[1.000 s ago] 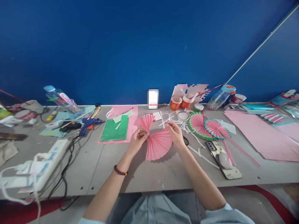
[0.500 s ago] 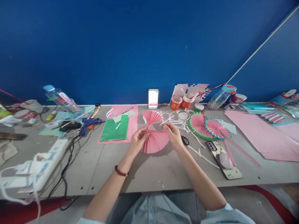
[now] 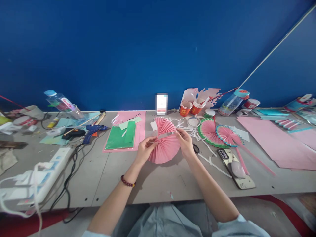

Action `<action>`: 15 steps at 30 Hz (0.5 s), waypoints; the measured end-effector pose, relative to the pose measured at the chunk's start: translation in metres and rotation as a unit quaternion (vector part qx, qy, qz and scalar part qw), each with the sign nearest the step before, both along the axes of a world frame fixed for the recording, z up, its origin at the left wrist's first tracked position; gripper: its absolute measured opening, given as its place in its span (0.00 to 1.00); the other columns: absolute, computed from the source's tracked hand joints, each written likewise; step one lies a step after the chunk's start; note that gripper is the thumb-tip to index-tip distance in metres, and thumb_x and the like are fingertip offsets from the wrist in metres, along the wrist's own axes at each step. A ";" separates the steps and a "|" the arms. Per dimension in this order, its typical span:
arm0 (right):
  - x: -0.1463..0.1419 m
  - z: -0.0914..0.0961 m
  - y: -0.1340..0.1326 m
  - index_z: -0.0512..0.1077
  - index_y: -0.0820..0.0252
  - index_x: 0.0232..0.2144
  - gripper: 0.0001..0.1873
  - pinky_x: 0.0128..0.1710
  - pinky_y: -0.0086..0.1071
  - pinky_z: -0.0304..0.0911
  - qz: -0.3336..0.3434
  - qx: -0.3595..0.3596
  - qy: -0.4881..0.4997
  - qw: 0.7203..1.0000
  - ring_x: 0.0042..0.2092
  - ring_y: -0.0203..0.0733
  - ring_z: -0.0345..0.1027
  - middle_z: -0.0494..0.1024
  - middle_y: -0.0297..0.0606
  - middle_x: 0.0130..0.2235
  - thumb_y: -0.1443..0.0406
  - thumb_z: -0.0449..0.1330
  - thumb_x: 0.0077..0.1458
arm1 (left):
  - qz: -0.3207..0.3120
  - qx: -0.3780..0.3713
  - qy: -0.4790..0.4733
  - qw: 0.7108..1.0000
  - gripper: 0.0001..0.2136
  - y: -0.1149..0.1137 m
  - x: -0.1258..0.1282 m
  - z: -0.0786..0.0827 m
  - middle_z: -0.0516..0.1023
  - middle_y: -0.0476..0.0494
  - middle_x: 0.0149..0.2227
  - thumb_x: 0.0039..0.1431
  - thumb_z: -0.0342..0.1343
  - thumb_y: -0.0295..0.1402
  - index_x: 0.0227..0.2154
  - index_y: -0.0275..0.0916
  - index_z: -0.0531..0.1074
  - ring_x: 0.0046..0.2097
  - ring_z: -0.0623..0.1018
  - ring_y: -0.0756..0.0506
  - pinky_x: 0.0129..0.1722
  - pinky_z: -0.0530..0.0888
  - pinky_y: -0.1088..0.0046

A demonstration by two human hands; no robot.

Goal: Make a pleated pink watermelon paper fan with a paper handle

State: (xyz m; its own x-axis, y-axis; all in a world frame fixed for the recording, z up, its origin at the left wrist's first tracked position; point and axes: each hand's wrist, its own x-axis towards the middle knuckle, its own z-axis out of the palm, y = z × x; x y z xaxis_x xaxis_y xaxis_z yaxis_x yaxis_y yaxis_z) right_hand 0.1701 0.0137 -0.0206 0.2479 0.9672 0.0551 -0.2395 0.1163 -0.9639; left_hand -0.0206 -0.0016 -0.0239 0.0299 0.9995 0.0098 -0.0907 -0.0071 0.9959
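Left hand (image 3: 147,148): pinches the round pink pleated-paper fan (image 3: 166,149) at its gathered centre
Right hand (image 3: 184,142): pinches the fan's outer edge

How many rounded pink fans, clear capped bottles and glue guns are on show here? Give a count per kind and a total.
Rounded pink fans: 3 (held fan, green-edged fan, blue-edged fan)
Clear capped bottles: 2 (left bottle, right bottle)
Glue guns: 1 (blue glue gun)
Total: 6
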 end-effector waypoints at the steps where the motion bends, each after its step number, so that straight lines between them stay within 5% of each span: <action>1: 0.000 0.001 0.000 0.73 0.58 0.34 0.16 0.31 0.29 0.57 0.000 -0.001 0.008 1.000 0.30 0.35 0.63 0.73 0.32 0.30 0.55 0.67 0.44 | -0.001 0.001 -0.001 1.000 0.17 0.000 0.000 0.000 0.81 0.41 0.37 0.46 0.66 0.40 0.39 0.37 0.77 0.40 0.79 0.44 0.41 0.74 0.68; 15: 0.000 0.002 -0.001 0.74 0.58 0.33 0.16 0.33 0.31 0.60 -0.005 0.007 0.010 1.000 0.32 0.37 0.65 0.74 0.34 0.30 0.54 0.67 0.44 | -0.014 0.002 0.010 1.000 0.15 0.000 -0.003 0.005 0.81 0.43 0.34 0.43 0.67 0.39 0.33 0.37 0.76 0.37 0.79 0.45 0.38 0.74 0.69</action>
